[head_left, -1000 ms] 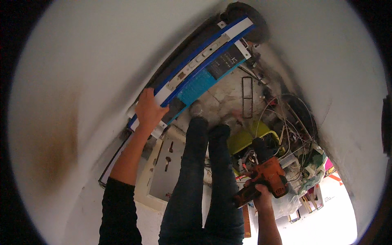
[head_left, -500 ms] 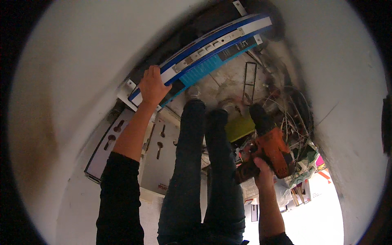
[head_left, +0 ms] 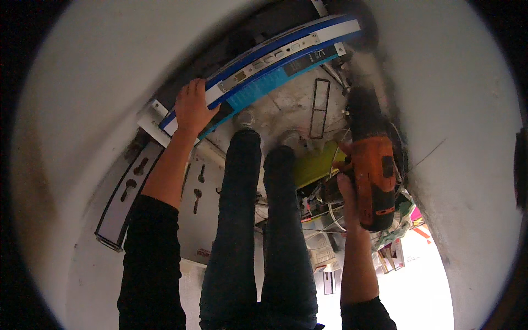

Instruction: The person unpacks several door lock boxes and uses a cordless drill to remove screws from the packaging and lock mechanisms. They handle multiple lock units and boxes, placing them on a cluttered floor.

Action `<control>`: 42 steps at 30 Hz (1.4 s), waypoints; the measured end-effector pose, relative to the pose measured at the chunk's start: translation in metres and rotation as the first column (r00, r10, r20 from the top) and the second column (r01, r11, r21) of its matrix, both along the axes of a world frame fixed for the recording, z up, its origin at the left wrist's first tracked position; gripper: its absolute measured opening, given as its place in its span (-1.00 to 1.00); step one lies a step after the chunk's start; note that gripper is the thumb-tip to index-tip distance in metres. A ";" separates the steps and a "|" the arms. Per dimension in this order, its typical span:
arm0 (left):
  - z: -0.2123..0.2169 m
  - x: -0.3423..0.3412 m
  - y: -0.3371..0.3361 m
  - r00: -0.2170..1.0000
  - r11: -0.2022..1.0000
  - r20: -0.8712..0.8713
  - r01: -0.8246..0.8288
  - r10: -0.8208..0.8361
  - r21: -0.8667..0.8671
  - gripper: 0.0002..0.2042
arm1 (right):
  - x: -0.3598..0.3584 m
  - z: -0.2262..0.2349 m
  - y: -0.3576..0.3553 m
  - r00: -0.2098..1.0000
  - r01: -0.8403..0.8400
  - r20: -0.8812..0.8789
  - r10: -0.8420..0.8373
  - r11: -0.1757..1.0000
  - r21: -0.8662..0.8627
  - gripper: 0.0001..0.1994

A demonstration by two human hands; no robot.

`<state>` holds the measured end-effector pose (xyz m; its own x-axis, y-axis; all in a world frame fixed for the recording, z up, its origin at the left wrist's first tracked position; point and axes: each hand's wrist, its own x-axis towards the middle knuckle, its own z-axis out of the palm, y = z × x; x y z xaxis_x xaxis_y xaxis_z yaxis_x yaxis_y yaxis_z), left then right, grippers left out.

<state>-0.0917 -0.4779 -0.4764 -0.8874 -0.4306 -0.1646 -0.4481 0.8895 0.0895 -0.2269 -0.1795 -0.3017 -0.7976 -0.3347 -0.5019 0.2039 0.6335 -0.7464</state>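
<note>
A long blue-and-white panel (head_left: pixel 275 60) is being pressed against the pale wall (head_left: pixel 110 66) in the upper middle of the frame, running from centre left up toward the upper right. The left hand (head_left: pixel 192 107) is being laid flat over its lower left end, fingers (head_left: pixel 190 88) spread and only lightly curled, so the panel is being steadied rather than gripped. In the right centre of the frame an orange-and-black cordless drill (head_left: pixel 371 165) is being held upright by the right hand (head_left: pixel 346 184), whose fingers are being wrapped tightly around the grip. The panel is judged to be stiff but light and somewhat springy along its length, so it is best being supported near an end and along its edge; the drill is judged heavy and top-weighted, best taken by its handle. Dark trouser legs (head_left: pixel 258 220) are being seen between the arms, with a grey slotted bracket plate (head_left: pixel 132 187) at the lower left and a yellow-green case (head_left: pixel 313 165) behind the knees. Compared with the earlier frame, the drill is being carried higher and closer to the panel's right end, while the left hand is being kept on the same end.
</note>
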 end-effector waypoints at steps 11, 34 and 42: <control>-0.010 0.007 -0.004 0.996 0.993 0.029 -0.084 0.082 0.078 -0.37 | -0.068 -0.012 -0.025 0.883 0.212 0.441 -0.162 0.975 -0.065 -0.71; -0.013 0.007 -0.001 0.996 0.995 0.039 -0.082 0.080 0.059 -0.36 | -0.125 -0.050 -0.070 0.910 0.127 0.406 -0.084 0.989 -0.079 -0.68; -0.012 0.005 -0.001 0.994 0.994 0.067 -0.087 0.083 0.064 -0.35 | -0.120 -0.055 -0.070 0.907 0.081 0.419 -0.048 0.995 -0.061 -0.64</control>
<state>-0.0867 -0.4785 -0.4884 -0.8348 -0.4901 -0.2510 -0.5285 0.8410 0.1155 -0.3468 -0.2494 -0.3564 -0.5427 -0.3396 -0.7682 0.5447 0.5539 -0.6297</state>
